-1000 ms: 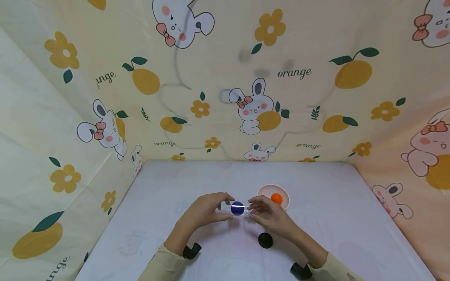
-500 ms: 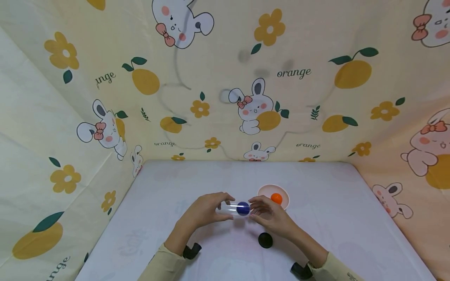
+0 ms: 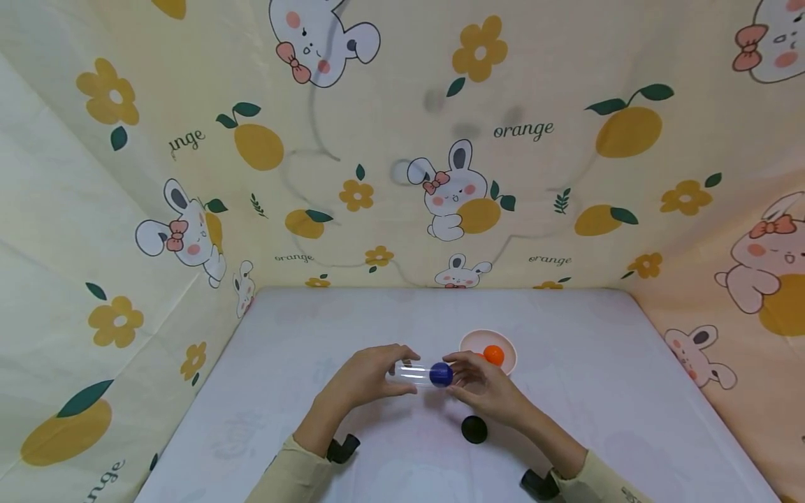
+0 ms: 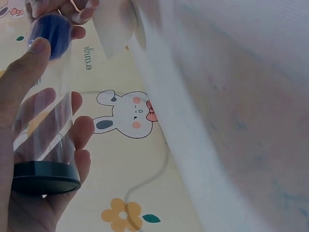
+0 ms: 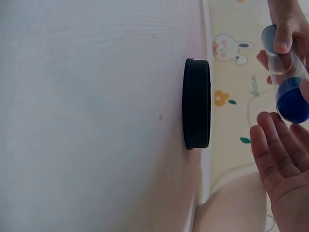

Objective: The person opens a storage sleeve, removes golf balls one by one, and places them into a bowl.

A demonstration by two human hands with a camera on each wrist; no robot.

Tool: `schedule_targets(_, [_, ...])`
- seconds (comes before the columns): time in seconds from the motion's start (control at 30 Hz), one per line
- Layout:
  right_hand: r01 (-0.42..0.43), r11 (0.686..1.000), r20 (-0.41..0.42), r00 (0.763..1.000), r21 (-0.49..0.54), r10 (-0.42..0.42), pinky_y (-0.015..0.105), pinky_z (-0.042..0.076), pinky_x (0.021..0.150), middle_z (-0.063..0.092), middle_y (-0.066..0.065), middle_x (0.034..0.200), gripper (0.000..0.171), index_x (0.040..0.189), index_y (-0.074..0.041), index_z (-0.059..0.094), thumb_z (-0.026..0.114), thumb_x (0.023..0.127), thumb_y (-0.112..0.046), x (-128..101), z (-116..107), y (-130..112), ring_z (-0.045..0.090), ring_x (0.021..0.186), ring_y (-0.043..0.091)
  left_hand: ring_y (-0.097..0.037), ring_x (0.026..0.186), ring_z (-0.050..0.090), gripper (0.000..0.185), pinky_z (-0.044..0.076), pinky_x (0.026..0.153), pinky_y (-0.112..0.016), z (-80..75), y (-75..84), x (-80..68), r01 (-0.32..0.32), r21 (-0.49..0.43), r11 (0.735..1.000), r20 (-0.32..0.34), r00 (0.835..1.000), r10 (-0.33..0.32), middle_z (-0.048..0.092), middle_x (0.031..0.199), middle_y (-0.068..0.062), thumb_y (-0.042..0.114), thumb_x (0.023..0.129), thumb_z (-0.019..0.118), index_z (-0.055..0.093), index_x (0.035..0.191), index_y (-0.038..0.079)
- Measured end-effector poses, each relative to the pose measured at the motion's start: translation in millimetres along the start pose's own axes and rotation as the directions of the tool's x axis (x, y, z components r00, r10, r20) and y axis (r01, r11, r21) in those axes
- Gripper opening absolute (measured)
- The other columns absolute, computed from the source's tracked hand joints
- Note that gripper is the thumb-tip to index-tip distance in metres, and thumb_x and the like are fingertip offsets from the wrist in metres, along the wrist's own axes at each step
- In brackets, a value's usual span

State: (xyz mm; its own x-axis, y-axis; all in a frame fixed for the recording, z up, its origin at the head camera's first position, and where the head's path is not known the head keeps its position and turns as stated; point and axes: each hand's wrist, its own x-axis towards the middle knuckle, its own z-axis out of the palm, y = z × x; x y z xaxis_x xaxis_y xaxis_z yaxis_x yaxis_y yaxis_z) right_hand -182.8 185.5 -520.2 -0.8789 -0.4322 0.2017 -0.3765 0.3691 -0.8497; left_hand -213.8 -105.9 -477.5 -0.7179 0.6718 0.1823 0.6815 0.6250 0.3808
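Fingers of my left hand (image 3: 367, 377) are grasping the clear tube (image 3: 415, 374); my right hand (image 3: 481, 388), relaxed, is waiting at its mouth for the blue ball (image 3: 441, 374), needing a gentle catch.

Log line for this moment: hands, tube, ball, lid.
left hand: grips clear tube | right hand: open at tube mouth | blue ball: at mouth | black lid: on table

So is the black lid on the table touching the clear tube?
Apart. The head view shows the black lid lying on the table, while both hands hold the clear tube well away from it.
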Motion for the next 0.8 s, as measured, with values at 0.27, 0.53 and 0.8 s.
schedule_targets(0.27, [-0.026, 1.000, -0.005, 1.000, -0.018, 0.026, 0.037, 0.059, 0.100, 0.071, 0.001, 0.126, 0.050, 0.143, -0.014, 0.061, 0.082, 0.098, -0.017, -1.0, -0.5, -0.1, 0.068, 0.104, 0.016, -0.014, 0.091, 0.070, 0.052, 0.057, 0.079, -0.027, -0.1, 0.0, 0.0, 0.013, -0.002, 1.000, 0.012, 1.000, -0.013, 0.077, 0.119, -0.001, 0.042, 0.092, 0.087, 0.069, 0.135, 0.017])
schedule_targets(0.53, [-0.009, 0.999, -0.034, 0.999, -0.048, 0.007, 0.037, 0.059, 0.099, 0.071, -0.006, 0.122, 0.048, 0.138, -0.017, 0.063, 0.084, 0.096, -0.019, -1.0, -6.7, -1.6, 0.069, 0.102, 0.014, -0.007, 0.089, 0.066, 0.053, 0.055, 0.074, -0.023, 0.8, -3.1, -1.5, 0.002, -0.008, 1.000, -0.016, 1.000, -0.002, 0.077, 0.118, 0.001, 0.044, 0.092, 0.086, 0.067, 0.136, 0.020])
schedule_targets(0.8, [0.102, 0.993, -0.109, 0.988, -0.064, -0.108, 0.040, 0.062, 0.089, 0.071, -0.004, 0.121, 0.044, 0.131, -0.018, 0.066, 0.087, 0.093, -0.019, 0.5, -21.1, 1.1, 0.070, 0.098, 0.013, -0.005, 0.090, 0.064, 0.053, 0.056, 0.077, -0.026, 2.8, -8.4, -3.4, 0.001, -0.030, 1.000, -0.039, 0.999, -0.003, 0.076, 0.116, 0.001, 0.043, 0.093, 0.086, 0.066, 0.136, 0.019])
